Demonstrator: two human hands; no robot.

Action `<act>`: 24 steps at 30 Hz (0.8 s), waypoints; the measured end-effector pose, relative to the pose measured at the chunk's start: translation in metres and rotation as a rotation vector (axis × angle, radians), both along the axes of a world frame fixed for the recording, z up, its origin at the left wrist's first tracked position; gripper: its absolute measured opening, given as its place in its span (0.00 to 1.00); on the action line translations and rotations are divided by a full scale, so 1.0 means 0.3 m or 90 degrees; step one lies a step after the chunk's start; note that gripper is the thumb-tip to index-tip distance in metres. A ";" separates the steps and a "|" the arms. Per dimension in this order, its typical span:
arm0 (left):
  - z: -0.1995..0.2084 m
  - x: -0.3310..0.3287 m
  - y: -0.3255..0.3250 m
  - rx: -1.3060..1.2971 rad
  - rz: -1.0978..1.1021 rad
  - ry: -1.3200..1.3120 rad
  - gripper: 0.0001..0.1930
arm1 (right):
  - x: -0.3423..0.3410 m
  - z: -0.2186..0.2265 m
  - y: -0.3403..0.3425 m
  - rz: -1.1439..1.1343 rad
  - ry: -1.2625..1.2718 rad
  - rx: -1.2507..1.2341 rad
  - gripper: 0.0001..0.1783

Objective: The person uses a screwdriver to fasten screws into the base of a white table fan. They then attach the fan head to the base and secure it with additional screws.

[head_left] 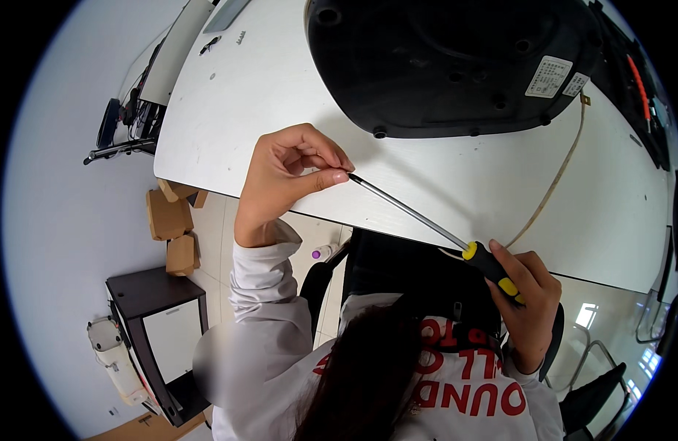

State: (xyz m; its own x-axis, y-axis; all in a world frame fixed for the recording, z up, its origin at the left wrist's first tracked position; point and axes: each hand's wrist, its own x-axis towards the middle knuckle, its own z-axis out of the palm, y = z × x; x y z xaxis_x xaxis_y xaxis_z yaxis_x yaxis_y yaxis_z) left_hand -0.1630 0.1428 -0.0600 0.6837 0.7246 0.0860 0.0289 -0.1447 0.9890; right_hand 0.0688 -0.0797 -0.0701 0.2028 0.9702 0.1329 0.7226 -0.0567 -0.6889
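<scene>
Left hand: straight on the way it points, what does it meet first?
The left hand would likely meet the screwdriver first, at its tip; whether the fingertips actually touch it is unclear.

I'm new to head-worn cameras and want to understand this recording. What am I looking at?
There is no robot here: these are a person's own bare hands. The single picture comes from the left of two wide fisheye cameras on their head, looking down, so edges bend near the rim. The right hand grips the handle of a screwdriver. The left hand has its thumb and fingers at the tip; whether they pinch something tiny, I cannot tell. On the white table lie a large black casing, a pale cord and some small pieces.
</scene>
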 end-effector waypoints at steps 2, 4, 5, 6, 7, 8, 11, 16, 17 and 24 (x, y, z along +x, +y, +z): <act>0.003 0.003 0.004 -0.011 -0.010 -0.015 0.10 | 0.005 0.003 0.001 0.001 0.004 0.004 0.33; -0.003 0.004 0.005 -0.021 -0.007 -0.023 0.11 | 0.011 0.007 0.004 0.000 0.013 0.005 0.33; -0.005 0.004 0.005 -0.026 -0.005 -0.026 0.12 | 0.013 0.008 0.005 0.000 0.019 0.006 0.33; -0.007 0.006 0.005 -0.040 -0.006 -0.040 0.12 | 0.012 0.007 0.009 -0.005 0.023 0.009 0.33; -0.008 0.009 0.005 -0.053 -0.007 -0.055 0.12 | 0.011 0.004 0.013 -0.010 0.028 0.011 0.33; -0.010 0.012 0.005 -0.067 -0.007 -0.069 0.13 | 0.011 0.001 0.017 -0.015 0.032 0.014 0.33; -0.022 0.025 0.004 -0.071 0.028 -0.079 0.14 | 0.010 -0.009 0.029 -0.028 0.030 0.020 0.33; -0.045 0.030 0.009 -0.108 0.021 -0.139 0.16 | 0.018 -0.015 0.033 -0.031 0.036 0.022 0.34; -0.044 0.033 0.009 -0.113 0.021 -0.148 0.16 | 0.019 -0.018 0.034 -0.031 0.040 0.022 0.34; -0.062 0.042 0.009 -0.136 0.026 -0.179 0.16 | 0.017 -0.014 0.041 -0.040 0.048 0.023 0.34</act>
State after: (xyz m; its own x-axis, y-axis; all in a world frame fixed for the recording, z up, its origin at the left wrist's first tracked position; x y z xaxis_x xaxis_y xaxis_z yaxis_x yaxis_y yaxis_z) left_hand -0.1504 0.1453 -0.0786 0.6254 0.7725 0.1100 -0.2466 0.0619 0.9671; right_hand 0.0739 -0.0673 -0.0743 0.2743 0.9499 0.1501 0.6642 -0.0742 -0.7439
